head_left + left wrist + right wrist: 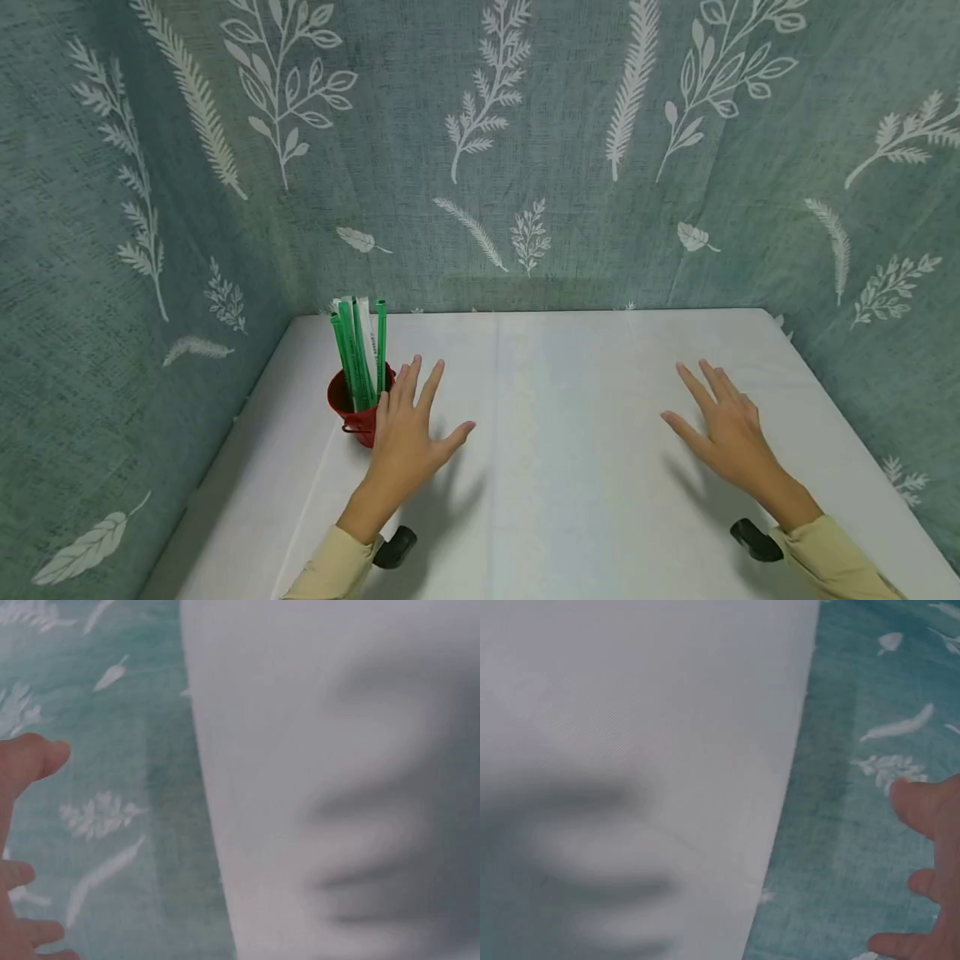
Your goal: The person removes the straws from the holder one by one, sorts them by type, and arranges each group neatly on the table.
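Just left of your left hand (409,442), the red bucket (366,424) holds slim green and white sticks (361,354), probably light, stiff and smooth, best pinched near their upper ends. That hand is spread, gripping nothing; well to its right, your right hand (729,432) is likewise spread, holding nothing.

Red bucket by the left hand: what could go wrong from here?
The left hand overlaps the bucket in the head view, so a leftward sweep might knock it over.
The sticks rise well above it; brushing them could tip or spill them.
Neither wrist view shows the bucket, so a bump might go unnoticed there.
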